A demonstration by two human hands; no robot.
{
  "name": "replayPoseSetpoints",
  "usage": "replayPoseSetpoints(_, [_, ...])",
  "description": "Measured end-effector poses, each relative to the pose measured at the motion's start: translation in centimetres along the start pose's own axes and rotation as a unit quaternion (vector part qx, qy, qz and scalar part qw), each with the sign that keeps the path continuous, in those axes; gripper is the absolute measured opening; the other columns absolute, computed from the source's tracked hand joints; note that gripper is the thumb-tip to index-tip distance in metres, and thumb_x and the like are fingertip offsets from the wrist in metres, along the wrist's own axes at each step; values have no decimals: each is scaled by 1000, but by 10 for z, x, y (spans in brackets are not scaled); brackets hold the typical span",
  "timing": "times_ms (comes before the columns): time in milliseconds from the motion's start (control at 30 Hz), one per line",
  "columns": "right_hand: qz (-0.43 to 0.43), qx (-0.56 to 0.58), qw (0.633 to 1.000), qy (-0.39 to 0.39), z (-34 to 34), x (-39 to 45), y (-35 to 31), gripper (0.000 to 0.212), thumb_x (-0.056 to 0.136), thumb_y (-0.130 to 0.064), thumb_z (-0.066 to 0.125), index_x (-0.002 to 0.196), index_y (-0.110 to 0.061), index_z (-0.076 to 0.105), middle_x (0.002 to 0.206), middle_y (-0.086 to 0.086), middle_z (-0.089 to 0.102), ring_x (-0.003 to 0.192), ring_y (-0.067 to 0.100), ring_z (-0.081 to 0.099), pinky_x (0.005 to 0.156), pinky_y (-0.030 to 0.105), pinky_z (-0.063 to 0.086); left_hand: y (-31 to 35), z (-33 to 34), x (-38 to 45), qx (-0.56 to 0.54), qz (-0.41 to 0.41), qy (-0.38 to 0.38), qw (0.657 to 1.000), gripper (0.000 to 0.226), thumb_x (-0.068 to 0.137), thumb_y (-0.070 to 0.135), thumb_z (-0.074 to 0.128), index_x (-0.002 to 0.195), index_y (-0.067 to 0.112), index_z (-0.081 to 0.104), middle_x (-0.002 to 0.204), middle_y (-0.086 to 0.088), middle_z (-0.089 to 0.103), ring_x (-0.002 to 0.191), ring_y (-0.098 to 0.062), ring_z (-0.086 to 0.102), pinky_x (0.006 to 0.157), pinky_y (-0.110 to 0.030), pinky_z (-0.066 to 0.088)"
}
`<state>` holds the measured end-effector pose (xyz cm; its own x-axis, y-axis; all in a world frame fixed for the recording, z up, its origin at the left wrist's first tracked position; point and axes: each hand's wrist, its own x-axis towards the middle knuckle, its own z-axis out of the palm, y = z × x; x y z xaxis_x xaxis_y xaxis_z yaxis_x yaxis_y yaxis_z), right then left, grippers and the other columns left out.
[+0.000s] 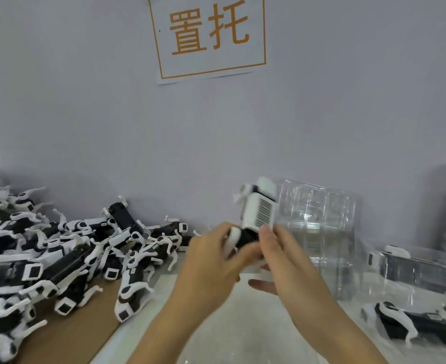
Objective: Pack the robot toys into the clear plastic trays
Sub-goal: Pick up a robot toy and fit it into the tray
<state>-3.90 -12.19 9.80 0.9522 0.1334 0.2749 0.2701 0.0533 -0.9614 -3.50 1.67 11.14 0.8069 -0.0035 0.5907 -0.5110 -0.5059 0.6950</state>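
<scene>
Both hands are on one robot toy (pixel 256 214): the left hand (pixel 211 256) grips its lower end, and the right hand (pixel 282 256) pinches it beside a clear plastic tray (pixel 319 232). The toy's white body sticks up above the fingers, touching the tray's left edge.

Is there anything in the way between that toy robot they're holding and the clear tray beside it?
Nothing visible. Both hands, left hand and right hand, hold the robot toy right against the left edge of the clear plastic tray, which stands upright. Motion blur hides finer detail.
</scene>
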Motion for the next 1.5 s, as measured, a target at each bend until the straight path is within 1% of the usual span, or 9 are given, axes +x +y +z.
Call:
replayPoseSetpoints(233, [87, 224, 971, 5, -34, 4, 1, 44, 99, -45, 42, 99, -17, 76, 102, 14, 75, 91, 29, 72, 76, 41, 56, 10, 24, -12, 88, 167, -4, 982, 7, 93, 24, 64, 98, 29, 65, 89, 15, 62, 65, -1, 60, 58, -13, 45])
replayPoseSetpoints(400, [54, 210, 975, 47, -37, 10, 8, 40, 101, -42, 44, 100, -13, 72, 87, 10, 74, 76, 22, 70, 72, 39, 56, 14, 21, -10, 93, 161, 13, 983, 21, 85, 48, 68, 79, 28, 70, 86, 14, 63, 59, -4, 58, 56, -13, 40])
replayPoseSetpoints(567, [46, 178, 979, 92, -45, 12, 8, 35, 101, -40, 46, 100, -14, 71, 79, 4, 74, 69, 19, 70, 65, 38, 54, -42, -11, 4, 128, -52, 150, 979, 29, 88, 41, 67, 113, 26, 65, 112, 8, 66, 104, -16, 60, 87, -35, 50])
replayPoseSetpoints(667, [66, 160, 983, 68, -50, 10, 8, 36, 101, -39, 46, 97, -12, 70, 73, 7, 71, 67, 23, 68, 64, 38, 51, -109, -48, -11, 366, -346, 135, 854, 65, 89, 51, 62, 136, 11, 41, 139, -16, 47, 128, -37, 41, 105, -47, 36])
replayPoseSetpoints(967, [102, 91, 990, 44, -21, 11, 12, 24, 97, -35, 54, 87, -24, 72, 80, 3, 73, 78, 25, 71, 76, 45, 57, -133, -79, 6, 0, -489, 174, 854, 49, 77, 45, 57, 102, 2, 56, 95, -19, 60, 89, -35, 59, 87, -44, 51])
replayPoseSetpoints(1067, [94, 67, 993, 36, -9, 9, 13, 15, 94, -34, 54, 105, -34, 63, 85, -9, 74, 75, 9, 71, 72, 36, 60, -92, -64, 25, -175, -392, 169, 887, 40, 88, 31, 58, 119, 6, 57, 97, -18, 61, 88, -37, 60, 79, -49, 54])
replayPoseSetpoints(1233, [76, 188, 979, -22, -1, 2, 0, 38, 89, -55, 63, 123, -43, 54, 114, -8, 72, 101, 16, 71, 81, 45, 60, 3, 16, 0, -127, -131, 29, 983, 59, 68, 79, 52, 121, 56, 47, 113, 15, 63, 111, -5, 61, 88, -35, 52])
replayPoseSetpoints(1367, [43, 148, 985, 80, -26, 6, -12, 73, 63, -58, 85, 121, -30, 52, 101, -6, 74, 89, 13, 74, 73, 38, 61, 26, 57, -22, -89, -48, -40, 994, 82, 75, 86, 12, 150, 56, 4, 143, 39, 24, 141, 12, 16, 119, -37, 26])
replayPoseSetpoints(1500, [44, 206, 968, 134, -53, 11, -22, 43, 82, -32, 77, 116, -9, 64, 94, 15, 71, 80, 20, 69, 66, 33, 56, 37, 62, -24, -108, 18, -113, 988, 69, 81, 83, 18, 145, 62, 4, 146, 48, 9, 144, 11, 14, 119, -39, 30])
